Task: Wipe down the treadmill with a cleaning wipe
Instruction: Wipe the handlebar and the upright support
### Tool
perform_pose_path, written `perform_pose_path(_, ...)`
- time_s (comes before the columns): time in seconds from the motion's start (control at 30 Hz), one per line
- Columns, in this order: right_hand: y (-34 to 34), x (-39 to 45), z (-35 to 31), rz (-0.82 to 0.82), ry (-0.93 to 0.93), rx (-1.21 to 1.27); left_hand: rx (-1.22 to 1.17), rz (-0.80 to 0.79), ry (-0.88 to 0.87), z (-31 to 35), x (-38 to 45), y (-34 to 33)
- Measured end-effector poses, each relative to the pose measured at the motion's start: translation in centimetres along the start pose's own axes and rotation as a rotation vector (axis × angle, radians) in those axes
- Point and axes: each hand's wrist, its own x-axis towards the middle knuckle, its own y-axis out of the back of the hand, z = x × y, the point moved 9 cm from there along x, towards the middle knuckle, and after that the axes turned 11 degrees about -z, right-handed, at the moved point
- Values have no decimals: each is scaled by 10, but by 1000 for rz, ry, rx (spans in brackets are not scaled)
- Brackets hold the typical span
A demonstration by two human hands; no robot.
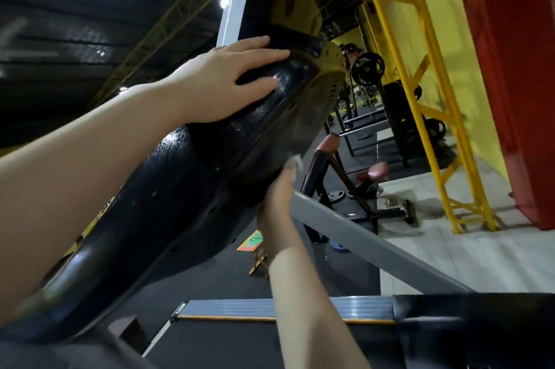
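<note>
My left hand (223, 84) lies flat, fingers straight, on the glossy black plastic treadmill console (192, 176) while my right hand (277, 197) pinches a crumpled white wipe (295, 162) at its lower edge.

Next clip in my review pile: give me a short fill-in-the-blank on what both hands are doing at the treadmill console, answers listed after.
1. The left hand lies flat, with fingers straight, on top of the black ____.
2. The white wipe is held against the console's lower edge by the ____ hand.
3. The grey handrail runs down past the right hand, and behind it stands a steel frame painted ____.

Missing words: console; right; yellow
</note>
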Motion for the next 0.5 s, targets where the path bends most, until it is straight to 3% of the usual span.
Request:
perform_pose_path(0.1,-18,-17,-96,-21,452,-156,-22,30,-1,-1,1,2)
perform_pose_path(0.2,-26,-20,-97,-93,614,-59,-38,31,-11,0,0,0)
perform_pose_path(0.23,-21,-13,-76,-79,590,-48,-33,30,-11,0,-1,1)
perform_pose_path(0.3,5,20,7,0,353,-65,-27,25,-7,1,-1,2)
perform_pose_path(0.4,48,95,135,-76,166,-73,-13,28,-10,2,-3,2)
perform_pose_path(0.47,32,62,110,-78,188,-39,-14,40,-13,0,-4,1)
perform_pose_path(0.5,7,15,60,-67,191,-19,-14,48,-13,-1,-4,2)
